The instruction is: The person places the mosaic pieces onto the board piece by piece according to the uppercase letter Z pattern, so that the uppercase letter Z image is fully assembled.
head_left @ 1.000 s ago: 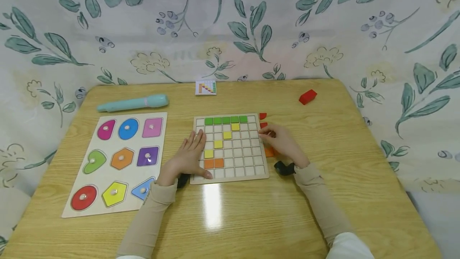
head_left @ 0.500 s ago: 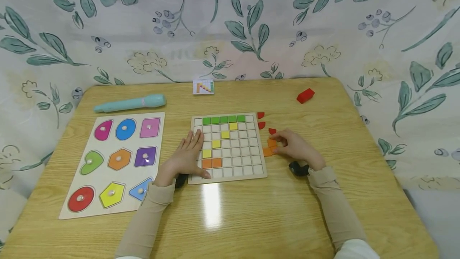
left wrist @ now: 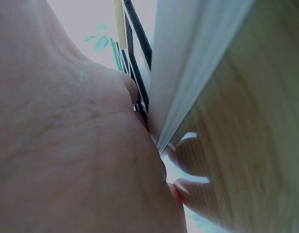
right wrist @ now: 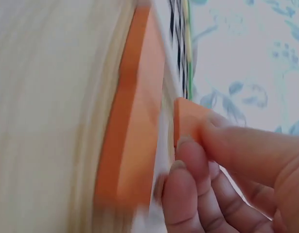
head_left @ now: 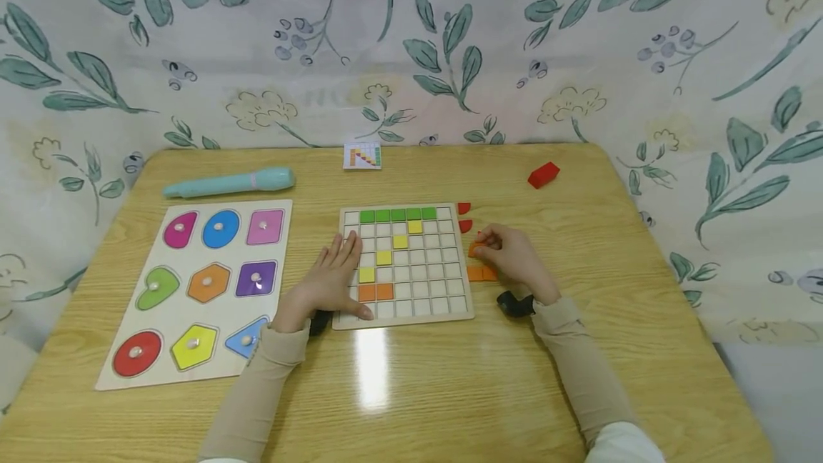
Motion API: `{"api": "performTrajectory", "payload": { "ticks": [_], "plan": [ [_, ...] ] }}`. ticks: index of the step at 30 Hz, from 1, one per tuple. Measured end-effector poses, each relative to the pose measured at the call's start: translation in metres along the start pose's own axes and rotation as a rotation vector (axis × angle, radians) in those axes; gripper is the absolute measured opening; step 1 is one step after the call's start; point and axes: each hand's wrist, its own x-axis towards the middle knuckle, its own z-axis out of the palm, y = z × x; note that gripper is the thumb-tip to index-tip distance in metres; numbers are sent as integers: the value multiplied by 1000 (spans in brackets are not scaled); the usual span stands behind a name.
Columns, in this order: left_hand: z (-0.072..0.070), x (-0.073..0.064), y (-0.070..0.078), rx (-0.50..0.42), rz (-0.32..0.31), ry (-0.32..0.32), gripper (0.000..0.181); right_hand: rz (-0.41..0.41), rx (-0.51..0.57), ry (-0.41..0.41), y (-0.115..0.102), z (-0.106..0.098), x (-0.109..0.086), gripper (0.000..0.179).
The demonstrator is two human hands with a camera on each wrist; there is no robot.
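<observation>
Here: one orange tile (head_left: 474, 249), pinched, beside a grid board (head_left: 421, 306)

Right hand (head_left: 514, 256), mine: thumb and fingers nipping the tile just off the board's right edge. Left hand (head_left: 324, 284), mine, well apart from it: fingers spread across the board's left edge. On the board: five green tiles (head_left: 398, 215), four yellow tiles (head_left: 400, 242). At the table's (head_left: 514, 391) far edge: picture card (head_left: 362, 156). Near its far right corner: red block (head_left: 544, 175).
</observation>
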Motion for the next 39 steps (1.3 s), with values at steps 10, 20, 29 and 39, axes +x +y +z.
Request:
{"api": "performTrajectory", "payload": {
  "ticks": [10,20,29,39],
  "plan": [
    [0,-1,0,4,0,1,138,-38,116,-194,-46,54,6,8],
    [0,0,1,4,-6,9,138,-168,-30,-217,-65,87,3,4],
    [0,-1,1,-4,-5,-1,138,-141,-68,-253,-69,88,-2,16],
    [0,-1,0,10,-18,-7,138,-126,-99,-203,-74,89,-5,12]
  ]
}}
